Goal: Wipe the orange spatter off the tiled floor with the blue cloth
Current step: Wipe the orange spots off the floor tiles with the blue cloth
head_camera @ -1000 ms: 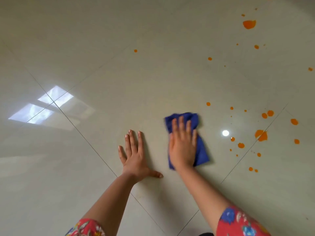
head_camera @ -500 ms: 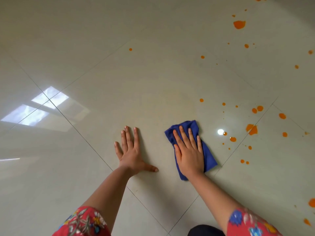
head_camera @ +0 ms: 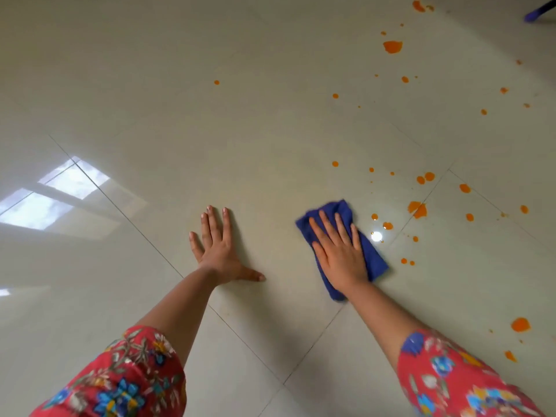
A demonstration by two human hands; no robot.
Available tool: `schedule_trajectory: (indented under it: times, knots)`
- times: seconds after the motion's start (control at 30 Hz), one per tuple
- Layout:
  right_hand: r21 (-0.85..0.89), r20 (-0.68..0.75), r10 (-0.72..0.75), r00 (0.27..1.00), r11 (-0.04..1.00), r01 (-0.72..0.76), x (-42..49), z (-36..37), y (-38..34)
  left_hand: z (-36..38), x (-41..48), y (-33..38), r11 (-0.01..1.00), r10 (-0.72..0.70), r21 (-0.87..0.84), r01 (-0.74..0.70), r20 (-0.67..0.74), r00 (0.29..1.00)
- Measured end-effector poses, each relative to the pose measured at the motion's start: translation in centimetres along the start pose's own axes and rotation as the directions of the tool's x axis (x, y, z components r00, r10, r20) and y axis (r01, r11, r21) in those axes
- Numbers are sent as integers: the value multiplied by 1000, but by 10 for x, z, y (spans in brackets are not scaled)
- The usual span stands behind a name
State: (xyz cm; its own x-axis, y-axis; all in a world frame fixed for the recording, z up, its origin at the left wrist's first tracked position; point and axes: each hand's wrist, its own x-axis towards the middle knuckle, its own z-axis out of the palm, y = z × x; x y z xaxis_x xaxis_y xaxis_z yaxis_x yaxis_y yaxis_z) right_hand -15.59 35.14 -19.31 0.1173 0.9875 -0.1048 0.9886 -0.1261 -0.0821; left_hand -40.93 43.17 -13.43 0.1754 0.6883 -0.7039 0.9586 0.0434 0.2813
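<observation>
Nearby, crumpled blue cloth (head_camera: pixel 373 260), right hand (head_camera: pixel 340 260) flat atop, fingers (head_camera: pixel 331 225) straight, left hand (head_camera: pixel 218 248) splayed

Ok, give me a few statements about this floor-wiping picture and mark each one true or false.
1. The right hand presses flat on the cloth. True.
2. The left hand holds a second cloth. False: it rests flat on the floor, fingers spread, holding nothing.
3. Most of the spatter lies to the right of the cloth. True.
4. The cloth is red. False: it is blue; the sleeves are red with flowers.
</observation>
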Motion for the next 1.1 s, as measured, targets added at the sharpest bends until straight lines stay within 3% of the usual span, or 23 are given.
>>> schedule_trajectory:
  times: [0.03, 0.07, 0.17, 0.23, 0.3, 0.37, 0.43, 0.47, 0.5, 0.53, 0.6, 0.63, 0.77, 0.87, 0.93, 1.1]
  knots:
    - [20, -4, 85, 996, 996, -85, 13, -4, -19, 0, 1, 0, 1000, 2, 0, -2, -4, 1000]
    - [27, -20, 76, 997, 997, -75, 14, 0, -41, 2, 1, 0, 1000, 9, 2, -9, -15, 1000]
    - [-13, 61, -303, 951, 952, 304, -52, 12, -79, 3, 2, 2, 1000, 17, 3, -17, -28, 999]
    - [21, 136, -380, 915, 924, 381, -104, 10, -47, 4, -1, -1, 1000, 5, 14, -4, -25, 1000]
    - [3, 138, -336, 932, 941, 339, -112, 4, 3, 4, -3, 1, 1000, -2, 32, 2, -26, 1000]
    - [-13, 158, -159, 975, 987, 163, -85, -4, 39, 5, -3, 1, 999, -19, 40, 20, -23, 1000]
    - [13, 190, -27, 981, 1000, 25, -46, -8, 37, 6, -2, 4, 997, -66, 36, 67, -34, 997]
    - [33, 209, -33, 977, 999, 27, -37, -7, 28, 9, 0, 11, 995, -91, 42, 93, -49, 995]
    - [40, 172, -111, 979, 994, 105, -41, -3, 16, 11, 3, 18, 992, -114, 53, 116, -53, 992]
    - [23, 159, -273, 949, 962, 273, -57, 3, 7, 13, 3, 24, 990, -121, 61, 124, -52, 991]
    - [-56, 169, -549, 818, 824, 564, -121, 12, 23, 27, 0, 42, 996, -60, 59, 64, -70, 996]
    - [-67, 160, -591, 791, 793, 606, -148, 14, 45, 36, -4, 53, 999, 0, 51, 4, -79, 997]
    - [-92, 166, -457, 874, 875, 475, -169, 6, 108, 87, -40, 90, 969, 225, 99, -224, 6, 974]
    - [-60, 161, -303, 939, 947, 315, -140, 6, 95, 99, -52, 112, 899, 346, 243, -366, 120, 931]
    - [-27, 110, -198, 974, 979, 202, -125, 6, 81, 89, -43, 127, 878, 388, 265, -399, 96, 917]
    - [17, 91, -208, 974, 978, 207, -229, 11, 93, 77, -27, 149, 876, 388, 308, -372, 10, 922]
